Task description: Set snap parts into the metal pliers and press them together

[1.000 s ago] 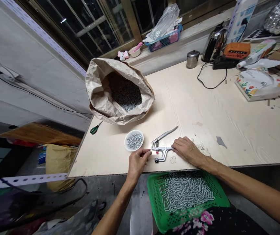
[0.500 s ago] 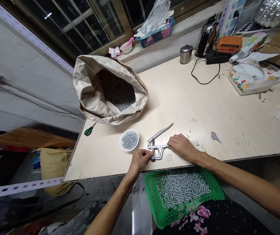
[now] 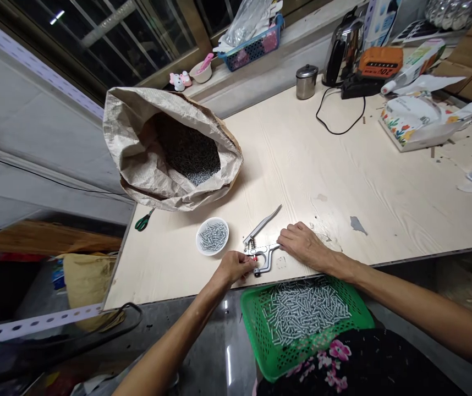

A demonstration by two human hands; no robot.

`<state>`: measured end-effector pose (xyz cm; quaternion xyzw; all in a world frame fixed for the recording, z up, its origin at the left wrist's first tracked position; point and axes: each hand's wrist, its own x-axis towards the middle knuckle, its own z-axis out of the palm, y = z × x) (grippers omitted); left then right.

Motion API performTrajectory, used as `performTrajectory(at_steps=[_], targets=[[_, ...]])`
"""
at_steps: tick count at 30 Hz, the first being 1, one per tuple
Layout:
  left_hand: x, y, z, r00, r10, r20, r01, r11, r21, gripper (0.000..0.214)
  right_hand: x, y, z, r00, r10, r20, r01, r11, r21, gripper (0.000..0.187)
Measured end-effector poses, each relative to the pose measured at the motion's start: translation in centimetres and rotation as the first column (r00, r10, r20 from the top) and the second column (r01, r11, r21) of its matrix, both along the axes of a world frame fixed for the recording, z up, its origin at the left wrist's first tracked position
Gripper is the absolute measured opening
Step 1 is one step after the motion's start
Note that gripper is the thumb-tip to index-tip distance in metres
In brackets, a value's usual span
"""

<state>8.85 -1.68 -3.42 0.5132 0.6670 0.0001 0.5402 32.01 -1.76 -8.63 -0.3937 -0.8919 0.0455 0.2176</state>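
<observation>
Snap-fastener pliers (image 3: 268, 257), silver with a red part at the jaw, lie at the table's front edge with the upper handle raised and the jaws apart. The fingers of my right hand (image 3: 304, 243) are closed around the end of the lower handle. My left hand (image 3: 232, 268) is pinched at the jaw opening; whatever its fingertips hold is too small and hidden to make out. Just beyond it stands a white bowl (image 3: 198, 246) of small silvery metal pieces (image 3: 214, 235). On my lap sits a green basket (image 3: 252, 335) with many similar, longer-looking pieces (image 3: 306, 311).
A large woven sack (image 3: 129, 132), part full of small metal pieces, stands at the back left. Green-handled scissors (image 3: 142, 221) lie by the left edge. Farther right are a metal canister (image 3: 306, 82), a kettle (image 3: 343, 49), an orange battery (image 3: 380, 61) and a tissue pack (image 3: 415, 118).
The view has shifted slightly, so most things sit a little further left. My left fingertips have come closer in at the jaw; my right hand keeps its hold on the handle.
</observation>
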Motion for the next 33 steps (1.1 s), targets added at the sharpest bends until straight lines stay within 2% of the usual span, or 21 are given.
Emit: performTrajectory(at_steps=[4, 7, 12, 17, 20, 23, 26, 31, 33], targets=[[0.6, -1.3, 0.5, 0.991, 0.134, 0.021, -0.131, 0.987, -0.091, 0.033, 0.3, -0.3, 0.6, 0.999, 0.035, 0.001, -0.035, 0.995, -0.094, 0.018], [0.9, -2.2, 0.8, 0.984, 0.18, -0.004, -0.18, 0.977, -0.114, 0.029, 0.5, 0.1, 1.5, 0.997, 0.063, -0.035, -0.069, 0.978, -0.198, 0.02], [1.2, -3.0, 0.9, 0.971, 0.24, -0.002, -0.239, 0.965, -0.109, 0.028, 0.5, 2.6, 2.6, 1.0, 0.01, -0.006, -0.01, 0.985, -0.175, 0.028], [1.4, -3.2, 1.1, 0.963, 0.269, 0.017, -0.267, 0.959, -0.097, 0.024, 0.9, 4.1, 2.2, 0.984, 0.165, 0.069, -0.141, 0.953, -0.268, 0.087], [1.4, -3.2, 1.1, 0.964, 0.264, 0.014, -0.262, 0.96, -0.101, 0.023, 1.5, 4.1, 1.6, 0.978, 0.206, 0.045, -0.185, 0.941, -0.282, 0.101], [1.4, -3.2, 1.0, 0.967, 0.254, 0.006, -0.252, 0.963, -0.097, 0.022, 2.0, 3.8, 1.5, 0.987, 0.158, 0.025, -0.145, 0.953, -0.264, 0.102], [1.4, -3.2, 0.9, 0.967, 0.254, -0.003, -0.253, 0.964, -0.086, 0.022, 2.3, 3.4, 2.2, 0.994, 0.109, 0.02, -0.101, 0.961, -0.259, 0.096], [1.4, -3.3, 0.7, 0.967, 0.256, 0.001, -0.255, 0.964, -0.078, 0.023, 2.1, 2.5, 3.9, 0.996, 0.064, 0.066, -0.041, 0.954, -0.297, 0.074], [1.3, -3.4, 0.8, 0.976, 0.214, -0.027, -0.216, 0.974, -0.067, 0.023, 2.1, 2.2, 4.1, 0.995, 0.052, 0.088, -0.024, 0.956, -0.292, 0.062]])
